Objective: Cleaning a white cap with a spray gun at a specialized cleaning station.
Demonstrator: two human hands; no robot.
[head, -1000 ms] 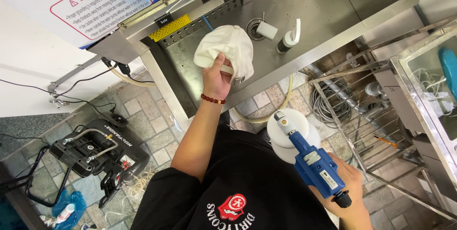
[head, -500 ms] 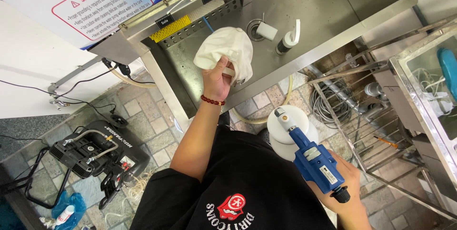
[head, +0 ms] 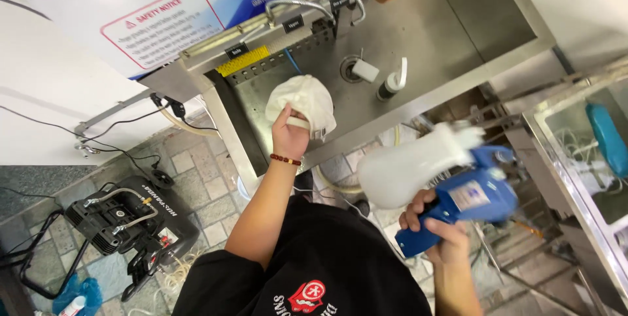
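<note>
**Cap and spray gun in our hands**

We hold a white cap over the steel sink basin, pinched at its lower edge, its rounded crown bulging upward and creased. We also grip a blue spray gun by its handle; its white, rounded canister, blurred, juts toward the cap, well apart from it.

A shiny grey metal sink table holds a small white tube by the round drain and a little white bottle. The white cloth cap is over it too.
</note>
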